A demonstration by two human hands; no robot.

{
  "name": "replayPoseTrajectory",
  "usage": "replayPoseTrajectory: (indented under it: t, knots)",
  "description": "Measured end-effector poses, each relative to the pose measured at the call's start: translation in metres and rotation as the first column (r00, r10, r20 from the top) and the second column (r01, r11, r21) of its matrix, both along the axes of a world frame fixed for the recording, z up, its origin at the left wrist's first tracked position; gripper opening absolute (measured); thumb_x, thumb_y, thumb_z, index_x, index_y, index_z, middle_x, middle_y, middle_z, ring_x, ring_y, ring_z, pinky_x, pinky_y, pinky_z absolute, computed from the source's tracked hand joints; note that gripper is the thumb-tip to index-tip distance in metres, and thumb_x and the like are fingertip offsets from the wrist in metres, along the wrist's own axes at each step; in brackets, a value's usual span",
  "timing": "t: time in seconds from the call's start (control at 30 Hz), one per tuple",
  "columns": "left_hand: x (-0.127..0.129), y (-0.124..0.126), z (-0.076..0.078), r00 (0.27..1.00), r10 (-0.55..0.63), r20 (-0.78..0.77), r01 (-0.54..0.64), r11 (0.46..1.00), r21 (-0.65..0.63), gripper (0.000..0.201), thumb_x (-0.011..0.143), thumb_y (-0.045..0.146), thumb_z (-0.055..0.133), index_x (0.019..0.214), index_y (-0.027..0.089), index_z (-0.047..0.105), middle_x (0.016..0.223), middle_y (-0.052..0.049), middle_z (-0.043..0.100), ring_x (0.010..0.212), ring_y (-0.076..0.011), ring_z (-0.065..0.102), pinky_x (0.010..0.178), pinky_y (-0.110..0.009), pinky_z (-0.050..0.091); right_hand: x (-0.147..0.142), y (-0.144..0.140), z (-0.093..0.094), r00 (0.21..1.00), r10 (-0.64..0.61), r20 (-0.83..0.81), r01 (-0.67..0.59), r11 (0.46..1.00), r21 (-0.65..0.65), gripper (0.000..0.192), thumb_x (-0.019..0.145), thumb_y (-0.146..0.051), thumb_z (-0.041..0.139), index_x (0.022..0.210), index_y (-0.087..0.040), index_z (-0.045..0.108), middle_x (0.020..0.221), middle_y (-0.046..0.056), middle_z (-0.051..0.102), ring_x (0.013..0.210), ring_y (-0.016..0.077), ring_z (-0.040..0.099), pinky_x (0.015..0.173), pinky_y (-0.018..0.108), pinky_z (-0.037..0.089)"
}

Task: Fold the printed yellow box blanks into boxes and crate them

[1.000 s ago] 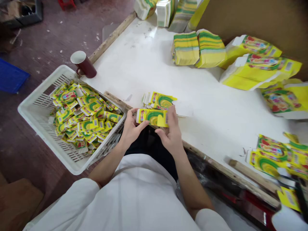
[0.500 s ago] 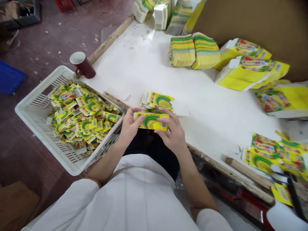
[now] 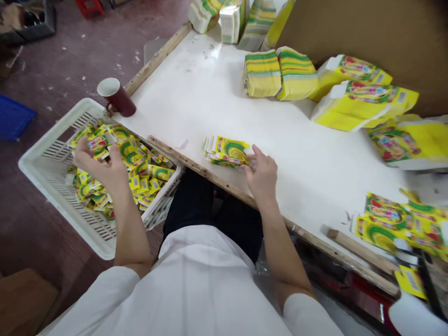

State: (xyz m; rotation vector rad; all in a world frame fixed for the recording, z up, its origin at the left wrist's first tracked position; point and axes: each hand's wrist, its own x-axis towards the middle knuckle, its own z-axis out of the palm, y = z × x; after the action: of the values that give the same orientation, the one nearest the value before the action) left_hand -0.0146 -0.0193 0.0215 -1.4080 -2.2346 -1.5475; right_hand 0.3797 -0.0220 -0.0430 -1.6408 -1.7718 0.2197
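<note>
1. Nearest: white sleeves and dark lap at the bench (image 3: 196, 93) edge, both forearms reaching out, one to each side.
2. Left hand (image 3: 100, 165) out over the white slotted basket (image 3: 42, 161), fingers curled loosely above the heap of small folded yellow-green cartons (image 3: 140, 172); a carton or two seems pinched at the fingertips, though blur leaves the grip hard to read. Best kept low over the heap for a soft drop, so nothing bounces over the rim.
3. Right hand (image 3: 262, 175) resting at the near bench edge, fingers spread a little and touching the end of the small fanned stack of flat carton blanks (image 3: 226, 150); nothing gripped, only steadied. Worth peeling just the top blank with thumb and forefinger, the rest of the fan held down, so that two do not come away together.
4. Further left, a dark red mug (image 3: 115, 95) standing upright at the bench corner, just beside the basket's far rim; worth a wide berth from the left forearm.
5. To the right along the near edge, more loose printed blanks (image 3: 395, 224) lying flat, somewhat blurred.
6. Far side: bundled yellow-and-green stacks (image 3: 280, 72) near mid-bench, larger yellow packs (image 3: 364, 100) leaning against a brown cardboard sheet (image 3: 367, 28), well apart from both hands.
</note>
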Motion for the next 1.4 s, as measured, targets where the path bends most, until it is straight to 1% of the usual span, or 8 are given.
replayPoseTrajectory:
  t: [0.2,0.37,0.47,0.6,0.77,0.93,1.2,1.4]
  knots:
    - [0.1,-0.018,-0.025,0.849,-0.406,0.338,0.385,0.914,0.13,0.061,0.083,0.058,0.074,0.127,0.021,0.055,0.126,-0.011,0.056,0.116,-0.0228,0.056,0.092,-0.034,0.05,-0.009,-0.012,0.025,0.998,-0.013,-0.055,0.016,0.999,0.042,0.055,0.084,-0.034,0.068,0.134,-0.018,0.053,0.1,0.009,0.065,0.097,0.0291,0.059,0.097,0.053,0.047]
    - [0.189,-0.036,-0.019,0.113,-0.645,0.755,0.682,0.603,0.413,0.08,0.07,0.066,0.08,0.134,0.028,0.051,0.128,-0.011,0.06,0.121,-0.0268,0.061,0.095,-0.038,0.053,-0.045,-0.046,0.062,0.867,0.255,-0.428,-0.294,0.956,-0.025,0.062,0.082,-0.027,0.075,0.137,-0.024,0.047,0.096,0.003,0.058,0.089,0.0204,0.06,0.089,0.041,0.053]
    - [0.21,-0.038,0.004,-0.056,-0.525,0.849,0.591,0.668,0.452,0.063,0.079,0.077,0.062,0.112,0.024,0.061,0.095,-0.007,0.063,0.101,-0.0242,0.066,0.086,-0.038,0.056,-0.066,-0.062,0.064,0.532,0.362,-0.766,-0.567,0.824,-0.004,0.059,0.086,-0.04,0.075,0.136,-0.027,0.045,0.095,0.003,0.058,0.086,0.0175,0.06,0.081,0.034,0.056]
    - [0.211,-0.031,0.022,0.117,-0.5,0.858,0.496,0.778,0.386,0.066,0.077,0.086,0.052,0.094,0.023,0.053,0.075,-0.003,0.048,0.083,-0.0195,0.062,0.077,-0.034,0.056,-0.081,-0.068,0.055,0.338,0.308,-0.89,-0.632,0.775,0.028,0.061,0.084,-0.046,0.077,0.135,-0.028,0.049,0.117,0.008,0.062,0.106,0.0194,0.064,0.094,0.036,0.055]
    - [0.205,-0.033,0.001,0.176,-0.519,0.836,0.673,0.684,0.283,0.094,0.066,0.103,0.035,0.109,0.023,0.058,0.097,-0.01,0.062,0.101,-0.0238,0.064,0.079,-0.035,0.056,-0.075,-0.058,0.052,0.539,0.243,-0.807,-0.4,0.917,0.009,0.044,0.086,-0.036,0.076,0.126,-0.024,0.061,0.121,0.009,0.069,0.105,0.0212,0.068,0.092,0.036,0.057]
    - [0.19,-0.036,-0.016,0.27,-0.543,0.795,0.642,0.717,0.272,0.042,0.081,0.06,0.075,0.095,0.021,0.068,0.088,-0.004,0.07,0.089,-0.0194,0.067,0.086,-0.034,0.056,-0.056,-0.055,0.063,0.814,0.208,-0.542,-0.216,0.975,0.05,0.013,0.094,-0.033,0.066,0.096,-0.024,0.075,0.086,0.003,0.072,0.078,0.019,0.068,0.07,0.034,0.057]
    - [0.137,-0.026,0.022,0.405,-0.849,0.338,0.909,0.413,-0.052,0.117,0.054,0.067,0.089,0.15,0.021,0.042,0.152,-0.019,0.047,0.144,-0.039,0.043,0.118,-0.052,0.036,-0.034,-0.053,0.064,0.961,0.266,0.074,-0.275,0.9,0.338,0.041,0.095,-0.012,0.061,0.119,-0.042,0.072,0.1,-0.001,0.075,0.103,0.0214,0.067,0.107,0.049,0.046]
    - [0.158,-0.038,0.018,0.45,-0.826,0.34,0.875,0.333,-0.351,0.075,0.078,0.028,0.074,0.144,0.018,0.04,0.126,-0.015,0.064,0.114,-0.0288,0.066,0.096,-0.04,0.053,-0.047,-0.056,0.059,0.875,0.302,-0.379,-0.226,0.946,0.233,0.073,0.094,-0.045,0.064,0.159,-0.035,0.032,0.162,0.009,0.036,0.152,0.0337,0.034,0.122,0.062,0.031]
